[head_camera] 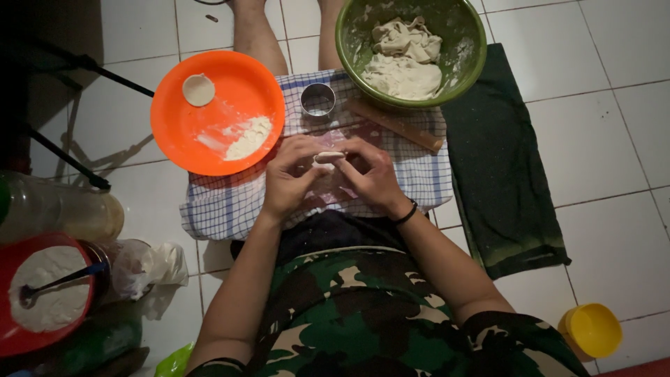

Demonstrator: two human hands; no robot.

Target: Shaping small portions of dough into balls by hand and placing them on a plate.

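White tiled floor, left hand (289,183), right hand (370,178) pinching half-hidden dough piece (328,157)

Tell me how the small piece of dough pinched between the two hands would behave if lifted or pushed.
The piece of dough looks thin and pale, so it would probably flop and stretch rather than stay stiff. Pinched between the left hand and right hand, it seems light for its size. Flour on the orange plate suggests it is likely tacky rather than slippery.

Orange plate (209,132) blocks at ten o'clock, steel ring cutter (317,99) and rolling pin (398,127) at twelve; checked cloth (223,202) lies free at eight.
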